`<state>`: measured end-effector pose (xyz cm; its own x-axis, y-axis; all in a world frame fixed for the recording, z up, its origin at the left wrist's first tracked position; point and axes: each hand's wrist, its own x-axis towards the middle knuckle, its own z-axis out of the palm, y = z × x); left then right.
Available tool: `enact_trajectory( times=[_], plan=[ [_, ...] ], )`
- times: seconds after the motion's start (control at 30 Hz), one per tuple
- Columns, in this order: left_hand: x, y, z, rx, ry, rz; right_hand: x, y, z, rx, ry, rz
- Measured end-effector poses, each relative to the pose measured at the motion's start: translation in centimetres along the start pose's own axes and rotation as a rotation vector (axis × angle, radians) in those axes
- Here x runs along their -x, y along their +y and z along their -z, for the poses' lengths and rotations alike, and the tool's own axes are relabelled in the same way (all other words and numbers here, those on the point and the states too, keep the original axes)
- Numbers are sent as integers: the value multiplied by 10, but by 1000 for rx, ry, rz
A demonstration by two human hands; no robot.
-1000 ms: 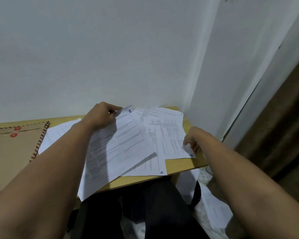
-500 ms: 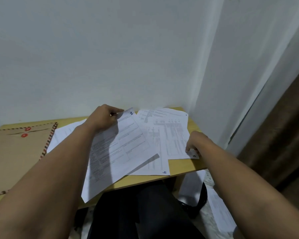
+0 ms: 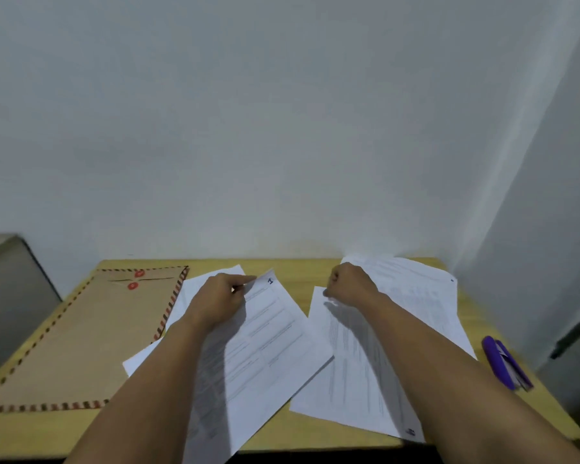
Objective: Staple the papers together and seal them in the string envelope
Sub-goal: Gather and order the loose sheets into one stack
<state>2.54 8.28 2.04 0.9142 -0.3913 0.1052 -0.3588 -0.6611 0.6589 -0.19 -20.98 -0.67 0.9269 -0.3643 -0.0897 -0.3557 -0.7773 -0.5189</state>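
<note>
Head view: stapler [image 3: 506, 363] beside papers [image 3: 416, 296] (right).

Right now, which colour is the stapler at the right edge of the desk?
Purple; the stapler shows best in the head view.

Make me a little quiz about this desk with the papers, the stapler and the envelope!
1. True or false: the purple stapler lies at the desk's right edge, with no hand on it.
2. Which hand pinches the sheet marked 1? A) left hand B) right hand
3. Fill in: the brown string envelope lies flat on the wooden desk to the ___ of the papers.

Key: 1 true; 2 A; 3 left.
</note>
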Motion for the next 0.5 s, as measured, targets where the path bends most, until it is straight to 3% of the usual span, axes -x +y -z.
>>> enact_trajectory(
  times=[0.27,0.4,0.5],
  plan=[
    [-45,-81,27,128,90,116,-109,-106,-87,-91,-229,235],
    [-61,-109,33,203,70,122,-144,-158,-121,88,-384,452],
    [-66,-125,38,247,80,148,-164,-184,-142,201,-473,498]
  ],
)
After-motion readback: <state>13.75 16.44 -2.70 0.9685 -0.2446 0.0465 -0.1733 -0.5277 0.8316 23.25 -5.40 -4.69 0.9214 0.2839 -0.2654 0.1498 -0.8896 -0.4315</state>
